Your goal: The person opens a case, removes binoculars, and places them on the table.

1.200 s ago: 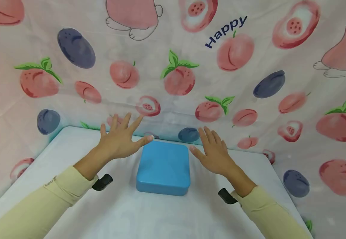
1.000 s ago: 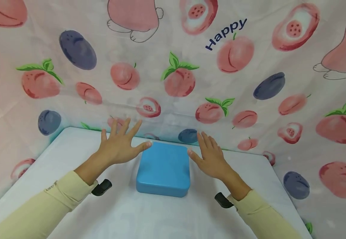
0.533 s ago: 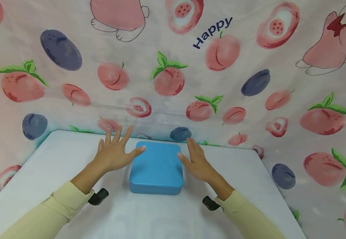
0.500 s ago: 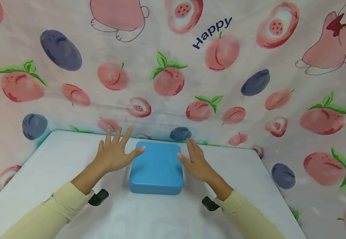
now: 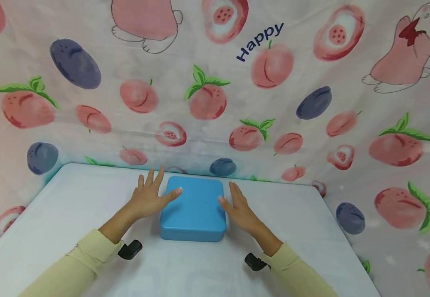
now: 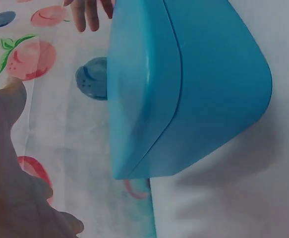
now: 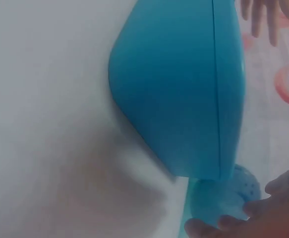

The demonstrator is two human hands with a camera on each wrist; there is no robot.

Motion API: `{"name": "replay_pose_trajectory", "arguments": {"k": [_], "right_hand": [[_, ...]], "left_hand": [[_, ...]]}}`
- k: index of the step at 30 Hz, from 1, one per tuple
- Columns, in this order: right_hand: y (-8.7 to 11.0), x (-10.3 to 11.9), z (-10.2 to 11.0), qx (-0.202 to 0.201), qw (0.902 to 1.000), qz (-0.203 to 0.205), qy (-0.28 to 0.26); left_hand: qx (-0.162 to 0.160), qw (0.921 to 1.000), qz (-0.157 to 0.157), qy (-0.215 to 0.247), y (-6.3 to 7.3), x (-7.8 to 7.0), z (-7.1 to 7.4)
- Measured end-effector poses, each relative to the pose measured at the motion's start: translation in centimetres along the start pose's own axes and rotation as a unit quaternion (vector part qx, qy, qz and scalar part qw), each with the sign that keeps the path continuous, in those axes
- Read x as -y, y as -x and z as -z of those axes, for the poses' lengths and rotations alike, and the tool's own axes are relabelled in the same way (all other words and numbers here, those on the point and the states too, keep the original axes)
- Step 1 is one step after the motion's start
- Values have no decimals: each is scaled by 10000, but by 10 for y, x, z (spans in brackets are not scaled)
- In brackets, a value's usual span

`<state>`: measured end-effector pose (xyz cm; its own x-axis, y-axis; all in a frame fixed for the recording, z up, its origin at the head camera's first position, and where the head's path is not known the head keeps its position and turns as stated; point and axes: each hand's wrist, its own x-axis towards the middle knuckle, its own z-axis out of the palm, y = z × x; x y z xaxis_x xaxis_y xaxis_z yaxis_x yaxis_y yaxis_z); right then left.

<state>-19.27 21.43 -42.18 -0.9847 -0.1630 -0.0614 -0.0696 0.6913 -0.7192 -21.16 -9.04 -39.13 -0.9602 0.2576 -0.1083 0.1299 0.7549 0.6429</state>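
Observation:
A blue box (image 5: 194,210) with rounded corners lies on the white table; both wrist views show a seam round its side between lid and base. My left hand (image 5: 149,199) hovers at the box's left side, fingers spread, its thumb over the lid's left edge in the head view. On the other side, my right hand (image 5: 241,212) has its fingers extended and its thumb by the lid's right edge. In the left wrist view the left hand (image 6: 15,163) stands apart from the box. The right hand (image 7: 263,213) also appears apart from it in the right wrist view. Neither holds anything.
The white table (image 5: 88,194) reaches back to a cloth backdrop (image 5: 215,62) printed with peaches, plums and rabbits. This cloth also runs along the left and right sides. A black wrist camera (image 5: 130,250) sits under the left cuff, another black camera (image 5: 255,262) under the right.
Both hands have come lower and nearer to the box, the right one moving inward. The head view has shifted slightly to the right. The box rests where it was.

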Motion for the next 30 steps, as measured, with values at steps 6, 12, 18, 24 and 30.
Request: {"name": "replay_pose_trajectory", "arguments": {"k": [6, 12, 18, 24, 30], "right_hand": [[2, 6, -8, 18, 9957, -447, -806], [8, 4, -18, -79, 9881, -918, -1230], [7, 2, -22, -364, 9794, -847, -1799], [3, -1, -27, -513, 9695, -1031, -2162], [-1, -4, -30, -820, 9611, -1220, -2339]], "left_hand": [[583, 9904, 343, 1205, 1, 5, -4], [864, 9697, 860, 2118, 6, 10, -11], [716, 9564, 999, 2648, 5, 16, -18], [645, 9465, 1087, 2968, 5, 20, -22], [391, 9502, 1113, 2884, 4, 23, -22]]}}
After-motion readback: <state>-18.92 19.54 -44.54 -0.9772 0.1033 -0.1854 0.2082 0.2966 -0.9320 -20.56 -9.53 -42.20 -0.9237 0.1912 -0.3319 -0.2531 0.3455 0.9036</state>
